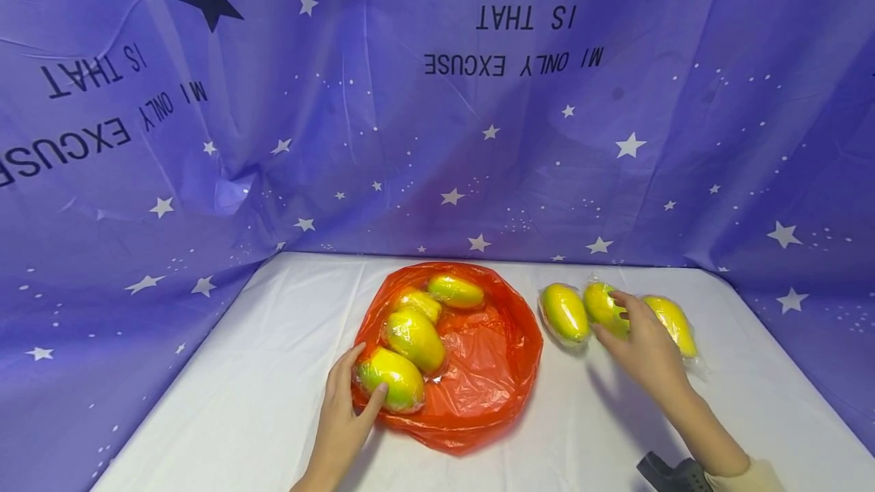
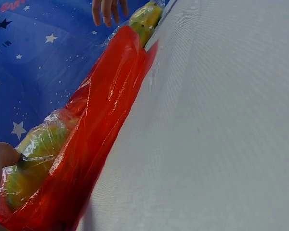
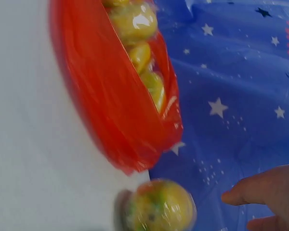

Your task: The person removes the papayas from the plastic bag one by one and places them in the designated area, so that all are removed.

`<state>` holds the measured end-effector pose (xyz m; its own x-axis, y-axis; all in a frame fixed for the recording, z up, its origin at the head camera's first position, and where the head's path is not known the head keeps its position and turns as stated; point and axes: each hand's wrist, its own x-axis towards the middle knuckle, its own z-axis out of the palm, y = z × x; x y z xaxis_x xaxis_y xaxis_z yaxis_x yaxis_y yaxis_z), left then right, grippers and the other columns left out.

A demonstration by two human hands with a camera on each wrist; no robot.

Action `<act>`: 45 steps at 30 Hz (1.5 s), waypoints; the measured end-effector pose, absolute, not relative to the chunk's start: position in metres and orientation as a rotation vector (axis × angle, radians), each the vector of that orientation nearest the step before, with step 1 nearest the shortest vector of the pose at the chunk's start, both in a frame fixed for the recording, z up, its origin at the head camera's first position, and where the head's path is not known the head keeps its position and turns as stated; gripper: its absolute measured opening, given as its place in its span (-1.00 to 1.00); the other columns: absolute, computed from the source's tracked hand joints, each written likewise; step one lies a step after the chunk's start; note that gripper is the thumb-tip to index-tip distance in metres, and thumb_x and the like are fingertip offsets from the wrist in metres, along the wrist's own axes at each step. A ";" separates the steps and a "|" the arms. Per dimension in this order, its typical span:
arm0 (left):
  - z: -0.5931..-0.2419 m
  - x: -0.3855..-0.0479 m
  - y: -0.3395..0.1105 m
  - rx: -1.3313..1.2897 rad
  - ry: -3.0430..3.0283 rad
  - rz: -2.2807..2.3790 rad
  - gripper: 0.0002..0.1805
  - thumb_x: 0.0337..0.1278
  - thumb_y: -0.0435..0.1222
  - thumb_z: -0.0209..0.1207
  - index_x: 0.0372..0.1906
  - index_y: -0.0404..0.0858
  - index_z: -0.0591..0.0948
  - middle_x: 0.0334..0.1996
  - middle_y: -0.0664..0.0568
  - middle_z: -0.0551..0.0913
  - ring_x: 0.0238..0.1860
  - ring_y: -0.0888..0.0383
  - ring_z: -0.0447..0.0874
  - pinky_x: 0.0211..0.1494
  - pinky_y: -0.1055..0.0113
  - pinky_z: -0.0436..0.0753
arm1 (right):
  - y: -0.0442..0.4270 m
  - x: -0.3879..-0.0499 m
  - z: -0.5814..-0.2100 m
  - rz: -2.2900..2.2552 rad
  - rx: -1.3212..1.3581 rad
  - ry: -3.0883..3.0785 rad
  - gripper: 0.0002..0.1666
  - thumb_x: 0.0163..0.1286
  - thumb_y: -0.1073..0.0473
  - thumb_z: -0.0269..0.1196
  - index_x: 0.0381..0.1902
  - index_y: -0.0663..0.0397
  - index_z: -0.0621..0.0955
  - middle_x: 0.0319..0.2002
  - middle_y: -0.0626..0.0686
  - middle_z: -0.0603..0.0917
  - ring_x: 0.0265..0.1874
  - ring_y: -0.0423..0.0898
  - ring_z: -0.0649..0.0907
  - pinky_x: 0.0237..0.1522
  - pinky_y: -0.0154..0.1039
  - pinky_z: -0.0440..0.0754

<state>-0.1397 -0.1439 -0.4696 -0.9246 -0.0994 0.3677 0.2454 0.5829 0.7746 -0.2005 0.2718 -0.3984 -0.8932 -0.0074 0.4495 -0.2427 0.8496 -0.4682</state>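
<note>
Wrapped mangoes [image 1: 415, 340]: we count four in the red bag [image 1: 509, 370], three beside it on the counter [image 1: 253, 401]. Left grip [image 1: 344, 405] clamps the nearest bagged mango [image 1: 394, 380]; right grip [image 1: 645, 344], fingers apart, partly hides the middle loose mango [image 1: 601, 302], contact unclear. We read "IS THAT", "MI ONLY EXCUSE" upside down on the starry backdrop [image 1: 383, 120].

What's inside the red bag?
Four plastic-wrapped yellow-green fruits lie in the red bag. The left hand covers a little of the nearest. Anything beneath them is hidden.
</note>
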 end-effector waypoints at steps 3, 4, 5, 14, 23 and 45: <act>-0.470 -0.140 -0.144 -0.112 -2.448 -1.276 -0.25 0.19 -0.15 0.29 0.42 -0.10 0.21 0.35 -0.15 0.22 0.37 -0.17 0.17 0.33 -0.23 0.21 | 0.263 -0.200 -0.400 0.753 0.235 -2.569 -0.30 0.11 0.21 0.44 0.15 0.39 0.45 0.01 0.40 0.55 -0.09 0.31 0.58 -0.18 0.23 0.56; -0.470 -0.140 -0.144 -0.110 -2.449 -1.274 -0.25 0.19 -0.15 0.29 0.42 -0.10 0.21 0.35 -0.15 0.22 0.37 -0.17 0.18 0.32 -0.24 0.21 | 0.260 -0.200 -0.401 0.757 0.248 -2.565 -0.31 0.10 0.21 0.44 0.14 0.39 0.45 0.01 0.39 0.56 -0.10 0.30 0.59 -0.18 0.22 0.57; -0.470 -0.140 -0.144 -0.109 -2.451 -1.272 -0.25 0.19 -0.15 0.29 0.42 -0.09 0.21 0.35 -0.16 0.22 0.37 -0.18 0.18 0.32 -0.24 0.21 | 0.258 -0.200 -0.401 0.763 0.260 -2.563 -0.32 0.10 0.21 0.44 0.14 0.38 0.46 0.00 0.39 0.57 -0.10 0.29 0.60 -0.17 0.21 0.57; -0.472 -0.140 -0.145 -0.114 -2.452 -1.264 -0.25 0.19 -0.13 0.28 0.42 -0.09 0.21 0.35 -0.17 0.21 0.36 -0.19 0.18 0.30 -0.27 0.22 | 0.240 -0.200 -0.407 0.859 0.365 -2.590 -0.33 0.12 0.27 0.41 0.17 0.36 0.45 0.02 0.34 0.58 -0.09 0.24 0.62 -0.21 0.07 0.66; -0.472 -0.140 -0.145 -0.115 -2.445 -1.271 -0.25 0.20 -0.13 0.28 0.42 -0.08 0.21 0.36 -0.16 0.21 0.38 -0.17 0.16 0.33 -0.24 0.20 | 0.219 -0.202 -0.414 1.021 0.529 -2.558 -0.39 0.12 0.35 0.41 0.14 0.32 0.47 0.02 0.27 0.60 -0.12 0.18 0.65 -0.24 -0.04 0.69; -0.471 -0.139 -0.145 -0.126 -2.460 -1.250 -0.24 0.20 -0.09 0.27 0.43 -0.07 0.19 0.36 -0.17 0.19 0.37 -0.20 0.16 0.31 -0.27 0.20 | 0.174 -0.204 -0.419 0.990 0.644 -2.572 -0.37 0.12 0.28 0.44 0.17 0.15 0.50 0.02 0.10 0.62 -0.06 0.05 0.62 -0.08 -0.04 0.64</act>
